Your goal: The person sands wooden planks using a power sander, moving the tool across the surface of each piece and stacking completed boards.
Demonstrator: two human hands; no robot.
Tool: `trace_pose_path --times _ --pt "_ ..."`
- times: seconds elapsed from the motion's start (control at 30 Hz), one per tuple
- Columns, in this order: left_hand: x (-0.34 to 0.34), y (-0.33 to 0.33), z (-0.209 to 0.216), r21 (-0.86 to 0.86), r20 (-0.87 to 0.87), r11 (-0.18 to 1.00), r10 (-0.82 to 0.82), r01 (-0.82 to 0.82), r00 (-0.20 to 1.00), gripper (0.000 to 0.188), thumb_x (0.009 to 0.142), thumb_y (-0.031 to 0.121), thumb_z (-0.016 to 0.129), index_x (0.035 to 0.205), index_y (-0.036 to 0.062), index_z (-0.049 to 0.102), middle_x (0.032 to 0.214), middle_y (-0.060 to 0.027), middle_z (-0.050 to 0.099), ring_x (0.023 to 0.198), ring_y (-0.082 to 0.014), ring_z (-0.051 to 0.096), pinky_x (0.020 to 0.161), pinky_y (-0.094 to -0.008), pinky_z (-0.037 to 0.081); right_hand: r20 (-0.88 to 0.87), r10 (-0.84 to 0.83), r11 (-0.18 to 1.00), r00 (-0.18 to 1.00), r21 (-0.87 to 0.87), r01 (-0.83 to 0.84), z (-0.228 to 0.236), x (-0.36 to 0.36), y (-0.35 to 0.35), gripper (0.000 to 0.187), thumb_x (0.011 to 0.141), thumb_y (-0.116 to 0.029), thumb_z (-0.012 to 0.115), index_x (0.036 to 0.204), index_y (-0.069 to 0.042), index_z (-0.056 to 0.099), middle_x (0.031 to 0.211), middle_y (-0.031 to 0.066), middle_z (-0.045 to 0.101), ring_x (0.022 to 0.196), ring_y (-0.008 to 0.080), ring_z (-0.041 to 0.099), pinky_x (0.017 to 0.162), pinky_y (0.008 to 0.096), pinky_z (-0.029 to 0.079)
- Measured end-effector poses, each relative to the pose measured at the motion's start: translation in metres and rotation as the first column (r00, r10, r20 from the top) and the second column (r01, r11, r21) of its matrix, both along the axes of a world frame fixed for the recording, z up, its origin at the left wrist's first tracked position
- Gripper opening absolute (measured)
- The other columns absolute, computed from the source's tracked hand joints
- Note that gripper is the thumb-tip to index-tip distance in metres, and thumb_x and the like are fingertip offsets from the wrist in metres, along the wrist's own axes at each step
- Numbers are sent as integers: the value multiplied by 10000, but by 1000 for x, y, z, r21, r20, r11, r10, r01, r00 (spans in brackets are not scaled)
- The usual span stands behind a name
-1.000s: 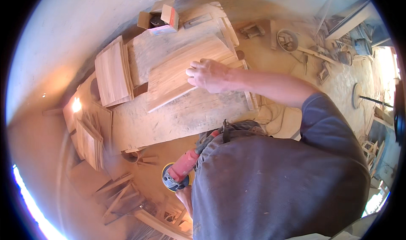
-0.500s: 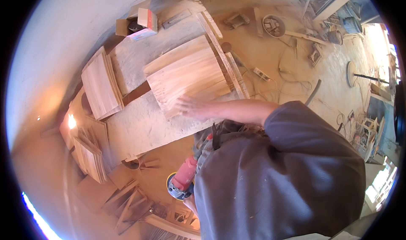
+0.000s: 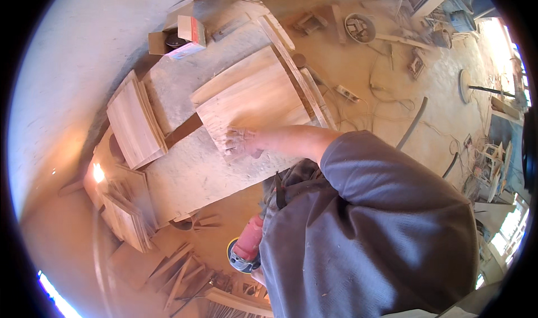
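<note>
R hand (image 3: pixel 240 142) lies flat, fingers spread wide, palm down on the near corner of the big wood panel (image 3: pixel 252 102), which sits on the dusty table (image 3: pixel 190 175), stretching away from that hand toward the far side. It grips nothing, just presses or brushes the face. L hand (image 3: pixel 259 274) is mostly hidden under the body, low and near; it looks closed on the red sander (image 3: pixel 246 251), disc hanging off the table's near edge, well apart from the R hand.

Judgement: the step looks like feeling or wiping the panel face between sanding passes. To do it well:
- Keep the palm flat, light pressure, sweep w/ the grain; fingertips pick up ridges better than the heel.
- Cover the corner under the hand first, then work outward to the far edge.
- Dust is thick on table & panel, so clear it off or rough spots get masked.
- Panel rests on another board, partly overhanging; don't lean hard or it may slide.
- Keep the sander pointed away from leg & cord while the other hand is busy. Can't tell if it's running.

Stack of smaller panels (image 3: pixel 134 122) sits to the left of the R hand, apart from it; a small open box (image 3: pixel 179 35) lies beyond, at the far end.
</note>
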State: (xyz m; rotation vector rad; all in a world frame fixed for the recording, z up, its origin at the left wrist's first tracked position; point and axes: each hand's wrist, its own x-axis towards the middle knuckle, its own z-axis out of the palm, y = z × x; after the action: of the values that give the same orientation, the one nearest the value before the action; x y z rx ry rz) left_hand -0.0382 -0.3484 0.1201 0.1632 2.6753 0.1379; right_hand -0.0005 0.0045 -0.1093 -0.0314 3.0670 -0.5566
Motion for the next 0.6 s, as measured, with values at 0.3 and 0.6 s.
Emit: trace_pose_path --times 0.3,0.6 --pt "-6 2 0 -2 2 1000 -18 18 1000 146 648 57 599 596 -70 550 486 -98 503 432 -217 523 453 -437 422 165 -86 994 983 -55 96 -9 10 -6 770 801 -355 690 1506 -195 424 1667 149 220 1559 373 103 1244 620 38" --pt "-5 2 5 -13 -17 999 -34 34 999 148 649 57 599 589 -65 542 483 -87 495 430 -207 515 445 -431 416 289 -44 974 956 226 -24 34 -17 8 785 799 -477 692 1523 -327 429 1701 20 153 1568 369 12 1214 681 -63"
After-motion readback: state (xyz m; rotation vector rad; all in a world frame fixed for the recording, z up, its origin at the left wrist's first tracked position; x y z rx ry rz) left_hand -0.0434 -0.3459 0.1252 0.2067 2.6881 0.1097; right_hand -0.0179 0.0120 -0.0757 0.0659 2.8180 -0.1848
